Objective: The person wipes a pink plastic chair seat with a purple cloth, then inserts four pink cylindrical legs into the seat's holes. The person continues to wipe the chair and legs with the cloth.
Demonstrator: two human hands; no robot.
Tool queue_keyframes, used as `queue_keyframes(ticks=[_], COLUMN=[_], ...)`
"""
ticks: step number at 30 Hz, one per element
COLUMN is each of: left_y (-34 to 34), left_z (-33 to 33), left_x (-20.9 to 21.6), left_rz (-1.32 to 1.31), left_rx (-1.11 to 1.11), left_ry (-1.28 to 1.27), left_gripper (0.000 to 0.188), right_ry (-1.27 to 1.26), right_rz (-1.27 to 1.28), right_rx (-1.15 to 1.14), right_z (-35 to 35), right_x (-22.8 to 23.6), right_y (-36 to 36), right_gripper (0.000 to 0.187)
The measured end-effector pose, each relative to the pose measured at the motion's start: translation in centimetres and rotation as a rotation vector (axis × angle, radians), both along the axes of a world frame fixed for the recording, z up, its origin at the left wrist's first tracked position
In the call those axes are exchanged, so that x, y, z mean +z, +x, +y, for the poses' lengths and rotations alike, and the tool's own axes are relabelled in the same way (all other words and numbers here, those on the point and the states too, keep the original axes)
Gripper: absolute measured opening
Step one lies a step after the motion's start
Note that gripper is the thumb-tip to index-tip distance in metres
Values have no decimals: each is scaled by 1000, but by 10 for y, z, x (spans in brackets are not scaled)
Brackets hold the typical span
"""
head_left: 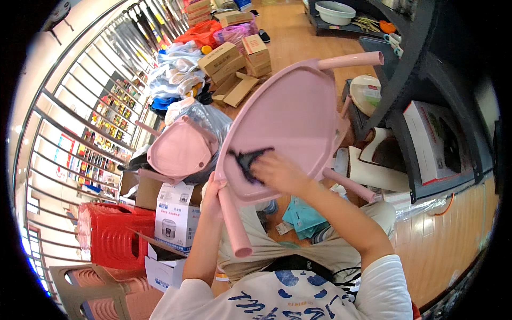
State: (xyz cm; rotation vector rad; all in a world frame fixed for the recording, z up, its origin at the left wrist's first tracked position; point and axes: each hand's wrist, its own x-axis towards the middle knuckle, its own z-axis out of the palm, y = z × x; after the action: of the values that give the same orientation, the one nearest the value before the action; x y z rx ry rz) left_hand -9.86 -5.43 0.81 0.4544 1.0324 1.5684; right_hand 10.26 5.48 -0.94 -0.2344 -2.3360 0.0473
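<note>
Over my lap, tilted, is a pink plastic corner shelf tier [288,114], roughly triangular with a raised rim and tube legs sticking out at its corners. My left hand [213,193] grips its near left corner, beside the leg [234,224] that points toward me. Inside the tray, my right hand [280,173] presses a black cloth [248,160] against the pink surface near the left rim. That hand's fingers are partly blurred. A second, similar pink piece [184,146] with short legs rests to the left on plastic-wrapped goods.
Metal railings [74,144] run along the left. Red plastic stools [114,234] and a rice cooker box [175,213] stand near my left arm. Cardboard boxes [221,58] lie ahead. Dark shelving [453,96] holds a boxed item [429,141] at right. Blue-green packets [304,217] lie between my legs.
</note>
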Motion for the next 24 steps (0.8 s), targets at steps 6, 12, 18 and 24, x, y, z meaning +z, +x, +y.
queue_keyframes(ticks=[6, 12, 18, 24], left_y=[9, -2, 12, -10], left_z=[-15, -11, -14, -5], left_x=[5, -9, 6, -15], left_rz=[111, 168, 125, 49], left_rx=[-113, -32, -31, -57], left_ry=[102, 36, 17, -125], left_gripper=[45, 40, 43, 41], right_ry=[-500, -215, -455, -22], right_rz=[392, 209, 169, 276], right_rx=[-815, -33, -534, -43], right_z=[94, 13, 90, 31], right_x=[56, 26, 44, 9], right_y=[13, -60, -12, -46], right_gripper=[19, 14, 15, 14])
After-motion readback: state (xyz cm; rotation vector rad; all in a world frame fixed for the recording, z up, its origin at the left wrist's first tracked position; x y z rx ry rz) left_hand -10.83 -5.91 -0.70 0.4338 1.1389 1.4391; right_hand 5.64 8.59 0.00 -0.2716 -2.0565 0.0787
